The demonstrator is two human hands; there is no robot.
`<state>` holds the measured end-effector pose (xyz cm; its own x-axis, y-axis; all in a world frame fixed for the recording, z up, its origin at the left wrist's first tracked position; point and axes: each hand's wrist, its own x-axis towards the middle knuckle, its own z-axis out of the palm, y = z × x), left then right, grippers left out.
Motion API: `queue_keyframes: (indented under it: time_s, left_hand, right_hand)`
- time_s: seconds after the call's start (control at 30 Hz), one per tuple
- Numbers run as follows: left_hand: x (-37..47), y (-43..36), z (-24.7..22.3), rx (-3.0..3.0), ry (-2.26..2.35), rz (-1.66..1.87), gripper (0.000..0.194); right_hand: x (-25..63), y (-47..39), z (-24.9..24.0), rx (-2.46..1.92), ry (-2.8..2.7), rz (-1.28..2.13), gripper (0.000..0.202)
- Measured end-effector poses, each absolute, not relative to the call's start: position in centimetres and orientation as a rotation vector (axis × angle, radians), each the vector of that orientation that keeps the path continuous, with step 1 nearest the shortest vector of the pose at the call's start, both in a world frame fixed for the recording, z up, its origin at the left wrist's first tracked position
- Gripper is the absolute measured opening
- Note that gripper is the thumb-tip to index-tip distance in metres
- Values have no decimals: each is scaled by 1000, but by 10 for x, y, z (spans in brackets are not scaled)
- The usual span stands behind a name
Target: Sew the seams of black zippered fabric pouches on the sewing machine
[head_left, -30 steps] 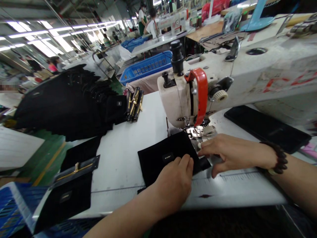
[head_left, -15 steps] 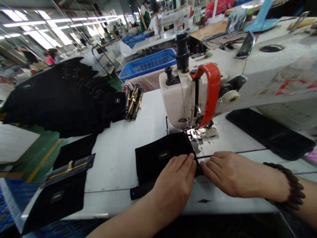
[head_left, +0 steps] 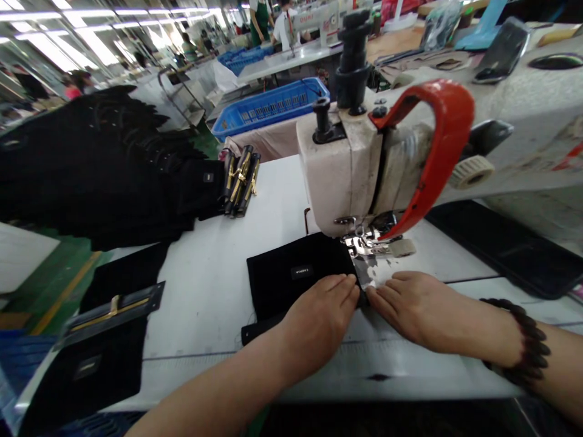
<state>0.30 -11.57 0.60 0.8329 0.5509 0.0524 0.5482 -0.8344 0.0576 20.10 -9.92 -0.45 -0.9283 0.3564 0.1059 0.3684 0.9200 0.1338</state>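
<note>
A black fabric piece [head_left: 273,282] with a small woven label [head_left: 301,271] lies on the white sewing table, its far right corner at the presser foot [head_left: 359,244] of the sewing machine [head_left: 337,176]. My left hand [head_left: 319,321] rests over its near right part, fingers together and fingertips gripping near the right edge. Close beside it, my right hand [head_left: 414,309] has its fingers closed at the same edge, thumb hidden; a dark bead bracelet [head_left: 523,340] circles that wrist. A darker strip [head_left: 259,331] shows along the piece's near side, partly under my left forearm.
Left stand a large stack of black pieces [head_left: 104,170] and a black piece with a zipper strip [head_left: 113,312]. Several rolled zipper strips [head_left: 240,182] lie behind. A phone [head_left: 505,246] rests under the machine arm; a blue basket [head_left: 273,106] stands beyond.
The black piece has slid slightly away from me along the presser foot, with both hands still at its right edge. My view has come closer to the machine.
</note>
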Motion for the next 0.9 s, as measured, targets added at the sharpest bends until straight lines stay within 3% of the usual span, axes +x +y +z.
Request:
queue_keyframes:
  time_s: [0.3,0.63,0.8,0.9]
  left_hand:
    - [-1,-91,0,2930,902,63,33]
    - [-8,-69,-7,2817,895,249,30]
    - [-13,-61,-3,2462,1019,387,27]
    - [-16,-52,2,2083,1095,500,25]
  right_hand:
    - [193,-83,-10,-633,-2809,-336,29]
    - [189,-74,-8,-852,-2744,-326,26]
    - [196,-66,-9,-1023,-2621,-231,13]
    - [197,-55,-11,-1088,-2531,-84,24]
